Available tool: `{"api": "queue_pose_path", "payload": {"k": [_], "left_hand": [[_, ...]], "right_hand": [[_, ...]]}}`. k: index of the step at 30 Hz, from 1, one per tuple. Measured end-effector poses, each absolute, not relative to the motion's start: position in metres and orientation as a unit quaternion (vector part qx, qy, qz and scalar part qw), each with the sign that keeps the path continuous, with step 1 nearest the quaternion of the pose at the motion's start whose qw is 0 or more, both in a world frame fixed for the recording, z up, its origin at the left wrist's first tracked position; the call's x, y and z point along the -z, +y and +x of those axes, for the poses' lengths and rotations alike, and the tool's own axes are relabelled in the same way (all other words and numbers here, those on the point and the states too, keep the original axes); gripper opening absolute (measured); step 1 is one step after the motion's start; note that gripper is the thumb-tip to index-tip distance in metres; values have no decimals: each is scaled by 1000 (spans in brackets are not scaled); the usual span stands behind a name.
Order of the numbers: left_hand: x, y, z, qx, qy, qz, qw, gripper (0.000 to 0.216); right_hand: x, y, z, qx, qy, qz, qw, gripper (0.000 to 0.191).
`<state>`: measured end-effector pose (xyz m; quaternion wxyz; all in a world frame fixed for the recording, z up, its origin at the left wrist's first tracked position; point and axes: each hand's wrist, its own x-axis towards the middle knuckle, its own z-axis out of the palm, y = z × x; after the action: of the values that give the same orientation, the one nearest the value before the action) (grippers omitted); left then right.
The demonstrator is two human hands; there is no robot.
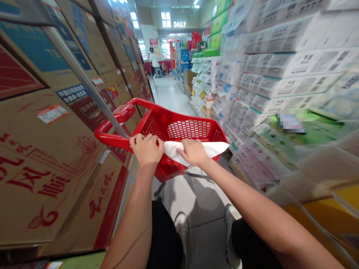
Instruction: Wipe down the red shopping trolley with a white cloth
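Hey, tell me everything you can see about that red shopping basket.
The red basket looks like glossy plastic, with perforated mesh walls and a thick looped handle that sits close to the cardboard boxes. A dark frame shows beneath it. Nothing shows in the visible part of its inside. The left hand curls over its near rim. A white cloth drapes over that rim, and the right hand lies flat on it.

Left hand (pixel 146 148), right hand (pixel 193 152) on cart (pixel 159 121)

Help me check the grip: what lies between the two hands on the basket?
A white cloth on the basket rim, between left hand and right hand, in the head view.
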<state>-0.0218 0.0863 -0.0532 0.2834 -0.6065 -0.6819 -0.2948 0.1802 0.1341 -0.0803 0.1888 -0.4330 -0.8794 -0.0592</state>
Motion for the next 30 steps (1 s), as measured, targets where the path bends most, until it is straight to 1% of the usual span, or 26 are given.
{"api": "queue_pose_path", "payload": {"k": [2, 4, 7, 10, 13, 15, 17, 20, 22, 24, 26, 30], "left_hand": [[56, 88, -21, 307, -690, -586, 294, 29], [57, 88, -20, 316, -696, -573, 295, 28], [54, 86, -17, 319, -696, -579, 279, 24], [50, 84, -14, 314, -690, -597, 261, 24], [48, 84, -9, 313, -688, -604, 254, 25], [49, 85, -5, 312, -690, -599, 260, 25], [50, 88, -2, 313, -694, -589, 270, 26], [53, 91, 0, 311, -695, -584, 279, 27], [53, 92, -1, 309, -694, -588, 278, 27], [52, 92, -3, 311, -693, -593, 268, 27], [51, 93, -5, 318, -691, -600, 248, 25], [49, 94, -8, 325, -690, -602, 238, 25]], "right_hand": [[75, 128, 173, 50, -902, -389, 184, 52], [72, 130, 180, 35, -912, -377, 156, 53], [72, 143, 210, 27, -892, -440, 98, 58], [74, 158, 244, 31, -844, -530, 70, 63], [78, 165, 261, 32, -796, -599, 84, 61], [81, 161, 252, 38, -779, -614, 118, 59], [84, 150, 228, 44, -798, -578, 162, 56], [86, 128, 182, 55, -840, -486, 234, 53], [86, 117, 161, 58, -852, -448, 263, 53], [84, 115, 158, 57, -867, -419, 264, 53], [84, 120, 172, 57, -877, -411, 245, 53], [87, 144, 228, 72, -843, -498, 191, 57]]}}
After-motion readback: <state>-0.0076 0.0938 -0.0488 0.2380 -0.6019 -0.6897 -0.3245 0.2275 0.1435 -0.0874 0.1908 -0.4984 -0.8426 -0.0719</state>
